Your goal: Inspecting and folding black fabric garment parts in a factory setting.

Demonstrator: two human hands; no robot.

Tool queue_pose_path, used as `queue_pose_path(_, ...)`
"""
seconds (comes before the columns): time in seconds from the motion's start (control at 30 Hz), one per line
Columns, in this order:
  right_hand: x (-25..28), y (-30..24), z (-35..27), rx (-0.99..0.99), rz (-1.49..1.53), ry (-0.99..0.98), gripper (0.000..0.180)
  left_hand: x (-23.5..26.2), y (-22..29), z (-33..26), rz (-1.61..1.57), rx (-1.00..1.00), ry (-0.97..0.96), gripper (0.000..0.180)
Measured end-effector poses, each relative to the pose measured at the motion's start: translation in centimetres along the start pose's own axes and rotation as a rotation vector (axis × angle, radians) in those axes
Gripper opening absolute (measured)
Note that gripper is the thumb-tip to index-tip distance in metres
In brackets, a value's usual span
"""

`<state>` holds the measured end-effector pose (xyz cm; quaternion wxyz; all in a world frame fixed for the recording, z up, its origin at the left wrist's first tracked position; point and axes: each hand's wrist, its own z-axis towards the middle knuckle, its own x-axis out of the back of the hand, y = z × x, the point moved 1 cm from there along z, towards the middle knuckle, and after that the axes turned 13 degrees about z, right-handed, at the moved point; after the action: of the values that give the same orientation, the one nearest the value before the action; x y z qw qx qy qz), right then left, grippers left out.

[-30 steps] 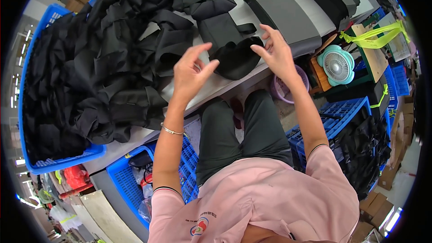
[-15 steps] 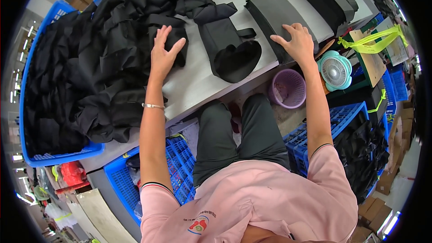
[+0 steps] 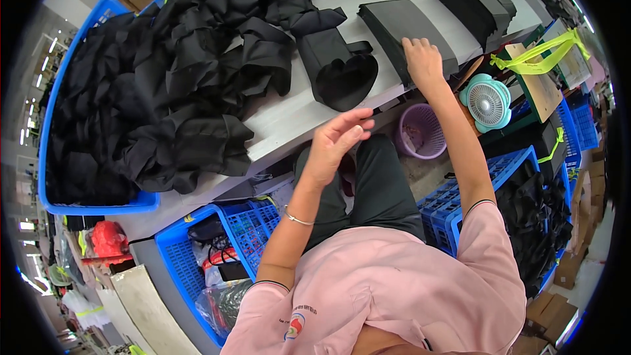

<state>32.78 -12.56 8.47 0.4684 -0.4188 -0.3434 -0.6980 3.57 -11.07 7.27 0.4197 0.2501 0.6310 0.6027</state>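
Seen from above: long pale grey worktable [image 3: 289, 115] running left to right, heaped with black cloth, blue crates below.

Right hand [image 3: 422, 60] flat, fingers spread, pressing on the near end of a neat stack of folded black fabric pieces [image 3: 405, 29] at the right of the table — touching, palm down, nothing pinched. Left hand [image 3: 335, 146] lifted over the near table edge, open and loose, empty, clear of everything.

Between the two and farther in, a single black fabric pouch with a strap [image 3: 336, 68] — long axis running near to far, mouth end toward the near edge. Just left of the right hand, up and slightly right of the left; about equally reachable, right hand marginally closer.

Farther left, loose pile of unfolded black fabric [image 3: 190, 85] spilling into a blue plastic bin [image 3: 47, 131].
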Motion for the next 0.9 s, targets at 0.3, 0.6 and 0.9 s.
queue_pose_path(0.3, 11.3, -8.2, -15.6, -0.115, 0.570, 0.045, 0.027, -7.6, -8.6, 0.4, -0.508, 0.296, -0.234, 0.094)
queue_pose_path(0.6, 10.9, -11.4, -24.1, -0.702, 1.420, -0.097, 0.016, -7.4, -8.0, -1.7, -0.730, 0.258, -0.250, 0.063)
queue_pose_path(0.9, 9.5, -13.0, -23.3, -0.373, 0.710, 0.156, 0.054, -5.7, -5.1, -2.8, -0.460, 0.379, 0.069, 0.031)
